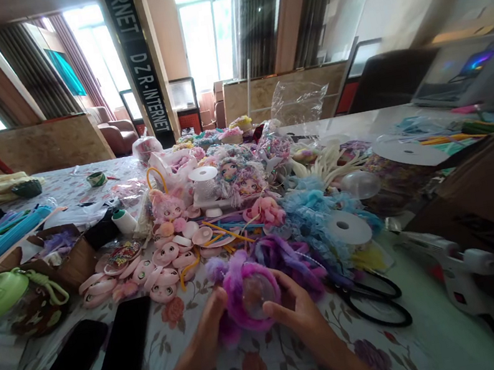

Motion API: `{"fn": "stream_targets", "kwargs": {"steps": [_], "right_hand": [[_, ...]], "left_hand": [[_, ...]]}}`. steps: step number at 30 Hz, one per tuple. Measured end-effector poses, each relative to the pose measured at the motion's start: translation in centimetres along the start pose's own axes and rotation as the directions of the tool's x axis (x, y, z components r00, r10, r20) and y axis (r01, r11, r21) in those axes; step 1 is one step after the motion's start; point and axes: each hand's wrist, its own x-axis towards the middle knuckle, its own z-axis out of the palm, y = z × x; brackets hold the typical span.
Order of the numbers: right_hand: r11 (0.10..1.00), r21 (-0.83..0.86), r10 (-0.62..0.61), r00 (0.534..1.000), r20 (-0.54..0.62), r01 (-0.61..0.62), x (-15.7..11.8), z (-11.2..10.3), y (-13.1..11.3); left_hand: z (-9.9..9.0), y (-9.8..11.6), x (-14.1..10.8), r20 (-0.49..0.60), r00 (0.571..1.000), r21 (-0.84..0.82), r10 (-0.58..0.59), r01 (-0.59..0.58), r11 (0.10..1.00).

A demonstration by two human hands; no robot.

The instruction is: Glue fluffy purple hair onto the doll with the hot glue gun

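A clear round plastic piece ringed with fluffy magenta and purple wool (235, 294) is held between my two hands just above the flowered tablecloth. My left hand (213, 320) presses against its left side, fingers mostly hidden behind the wool. On the right side, my right hand (296, 306) grips it, thumb over the clear front and fingers curled behind the rim. A lilac pompom (216, 268) sits at the upper left of the ring. Loose purple wool (282, 255) lies directly behind it.
Black-handled scissors (375, 302) and a white glue gun (449, 258) lie to the right. Two black phones (120, 364) rest at the left. Behind are pink doll faces (162, 282), blue lace (312, 206), a white spool (349, 228) and a cardboard box (485, 221) at the right.
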Motion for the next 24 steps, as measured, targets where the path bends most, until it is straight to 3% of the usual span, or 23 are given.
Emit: {"fn": "stream_targets", "kwargs": {"steps": [2, 5, 9, 12, 15, 17, 20, 24], "right_hand": [[0.992, -0.107, -0.072, 0.997, -0.026, 0.069, 0.1, -0.1, 0.7], [0.95, -0.26, -0.196, 0.978, -0.07, 0.172, 0.1, -0.1, 1.4], [0.934, -0.316, -0.174, 0.985, 0.012, 0.169, -0.2, -0.5, 1.0], [0.923, -0.351, -0.143, 0.988, 0.066, 0.157, -0.1, -1.3, -0.1], [0.865, -0.448, -0.247, 0.969, 0.01, 0.225, 0.8, -2.1, -1.6], [0.781, -0.543, -0.358, 0.934, 0.015, 0.308, 1.9, -2.4, -2.8], [0.647, -0.634, -0.414, 0.894, 0.174, 0.423, 3.6, -2.3, -4.4], [0.575, -0.663, -0.302, 0.877, 0.374, 0.481, 5.1, -2.0, -5.4]], "left_hand": [[0.2, 0.4, -0.1, 0.053, 0.998, 0.105, 0.016, -0.021, 0.994], [1.1, 1.1, -0.2, 0.018, 0.999, 0.178, 0.027, -0.03, 0.984], [1.8, 1.6, -0.6, -0.072, 0.996, 0.064, -0.049, 0.053, 0.997], [1.8, 1.7, -0.7, -0.073, 0.993, -0.031, -0.097, 0.095, 0.995], [1.5, 1.4, -0.5, -0.081, 0.992, -0.039, -0.095, 0.092, 0.995], [1.3, 1.0, -0.4, -0.076, 0.995, -0.002, -0.068, 0.068, 0.998], [0.7, 0.2, -0.2, -0.027, 0.999, 0.085, -0.042, 0.044, 0.995], [-0.1, -0.4, -0.1, 0.008, 0.999, 0.254, -0.051, 0.047, 0.966]]}}
